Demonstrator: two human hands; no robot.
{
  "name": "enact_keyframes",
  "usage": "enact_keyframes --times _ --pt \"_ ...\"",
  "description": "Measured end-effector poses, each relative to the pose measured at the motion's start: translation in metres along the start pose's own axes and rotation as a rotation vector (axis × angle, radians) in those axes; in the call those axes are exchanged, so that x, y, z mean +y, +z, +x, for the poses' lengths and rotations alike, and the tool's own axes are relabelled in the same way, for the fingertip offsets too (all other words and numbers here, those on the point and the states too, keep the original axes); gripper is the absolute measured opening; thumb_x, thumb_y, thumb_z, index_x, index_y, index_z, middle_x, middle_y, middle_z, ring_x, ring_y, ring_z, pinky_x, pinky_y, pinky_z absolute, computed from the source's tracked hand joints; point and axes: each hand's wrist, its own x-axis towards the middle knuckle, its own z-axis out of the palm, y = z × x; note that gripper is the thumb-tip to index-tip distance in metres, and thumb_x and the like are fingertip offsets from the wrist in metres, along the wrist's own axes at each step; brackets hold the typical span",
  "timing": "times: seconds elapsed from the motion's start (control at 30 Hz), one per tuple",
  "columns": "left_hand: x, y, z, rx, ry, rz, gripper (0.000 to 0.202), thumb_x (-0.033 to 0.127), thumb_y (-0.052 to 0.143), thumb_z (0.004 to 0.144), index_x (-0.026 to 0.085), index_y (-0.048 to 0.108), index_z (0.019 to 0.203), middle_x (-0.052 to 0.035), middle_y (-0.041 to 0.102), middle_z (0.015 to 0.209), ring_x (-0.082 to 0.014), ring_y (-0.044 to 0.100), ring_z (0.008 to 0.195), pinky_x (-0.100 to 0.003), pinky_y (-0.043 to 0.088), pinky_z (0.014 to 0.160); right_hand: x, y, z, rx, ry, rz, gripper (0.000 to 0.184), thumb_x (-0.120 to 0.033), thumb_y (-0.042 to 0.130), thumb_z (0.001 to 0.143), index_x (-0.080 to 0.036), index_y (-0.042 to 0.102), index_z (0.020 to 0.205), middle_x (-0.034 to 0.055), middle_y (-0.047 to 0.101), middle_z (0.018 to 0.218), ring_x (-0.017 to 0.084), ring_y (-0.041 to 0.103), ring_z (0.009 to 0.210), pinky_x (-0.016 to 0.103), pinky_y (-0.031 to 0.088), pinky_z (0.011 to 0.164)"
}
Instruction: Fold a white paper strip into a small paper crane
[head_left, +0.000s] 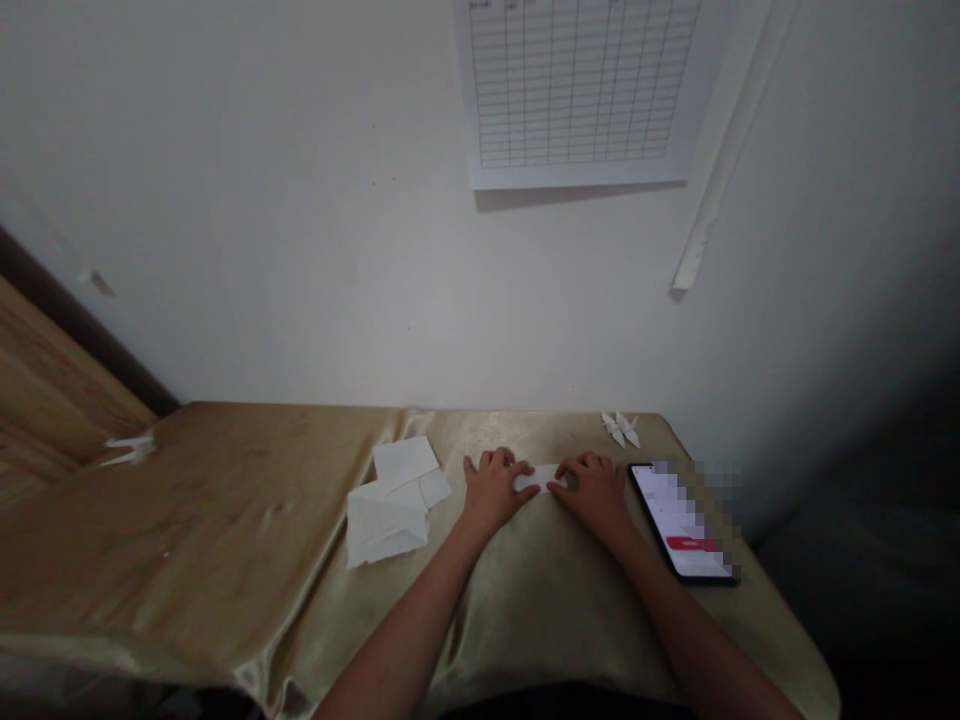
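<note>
A small folded piece of white paper (545,479) lies on the cloth between my two hands. My left hand (495,487) pinches its left end between thumb and fingers. At the right end, the thumb and fingers of my right hand (595,490) close on the paper. The paper's two ends are partly hidden under my fingers. Left of my left hand is a loose pile of white paper sheets (388,525). Two or so folded paper cranes (621,428) sit beyond my right hand, near the far right corner.
A lit phone (679,520) lies right of my right forearm. Gold satin cloth (210,540) covers the table, with ridges left of the paper pile. The wall behind carries a printed grid sheet (577,90). White scraps (131,449) lie at the far left, near a wooden panel (60,370).
</note>
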Motion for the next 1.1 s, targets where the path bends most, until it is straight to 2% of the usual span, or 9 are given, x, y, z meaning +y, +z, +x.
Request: enact_keyframes --times 0.1,0.23,0.57,0.97,1.1 --pt "0.0 0.0 0.001 -0.013 -0.006 -0.021 0.037 0.058 0.069 0.086 0.039 0.07 0.118 -0.0047 0.058 0.127 -0.0304 0.049 0.123 -0.071 0.018 0.114 -0.003 0.001 0.0 0.014 0.015 -0.011 0.031 -0.057 0.068 0.083 -0.031 0.073 0.098 0.007 0.062 0.113 0.032 0.049 0.118 0.057 0.025 0.108" --pt "0.0 -0.001 0.003 -0.029 -0.021 -0.033 0.038 0.059 0.07 0.084 0.038 0.071 0.117 -0.0048 0.057 0.127 -0.031 0.049 0.123 -0.072 0.018 0.113 -0.005 0.002 0.0 0.01 0.033 -0.024 0.037 -0.061 0.069 0.081 -0.032 0.072 0.102 0.0076 0.061 0.115 0.033 0.048 0.12 0.06 0.021 0.11" --pt "-0.006 -0.007 0.003 -0.085 -0.038 -0.071 0.042 0.048 0.074 0.081 0.043 0.066 0.122 -0.0032 0.056 0.128 -0.0311 0.047 0.126 -0.068 0.021 0.114 0.002 0.002 0.004 -0.034 0.042 0.039 0.038 -0.05 0.074 0.078 -0.034 0.072 0.112 0.0066 0.06 0.119 0.031 0.048 0.121 0.052 0.025 0.109" --pt "-0.022 -0.013 0.005 -0.151 -0.031 -0.092 0.041 0.043 0.074 0.08 0.045 0.068 0.121 -0.0013 0.055 0.131 -0.0274 0.047 0.128 -0.051 0.026 0.117 0.008 0.003 0.007 -0.068 0.048 0.056 0.039 -0.046 0.074 0.079 -0.037 0.073 0.117 0.0064 0.059 0.122 0.031 0.048 0.123 0.049 0.023 0.109" --pt "-0.027 -0.014 0.007 -0.177 -0.04 -0.114 0.043 0.041 0.076 0.08 0.044 0.069 0.122 -0.0021 0.049 0.142 -0.0286 0.043 0.135 -0.048 0.027 0.118 0.009 0.004 0.006 -0.054 0.043 0.065 0.038 -0.045 0.074 0.079 -0.037 0.073 0.116 0.0058 0.06 0.121 0.03 0.048 0.123 0.049 0.023 0.109"
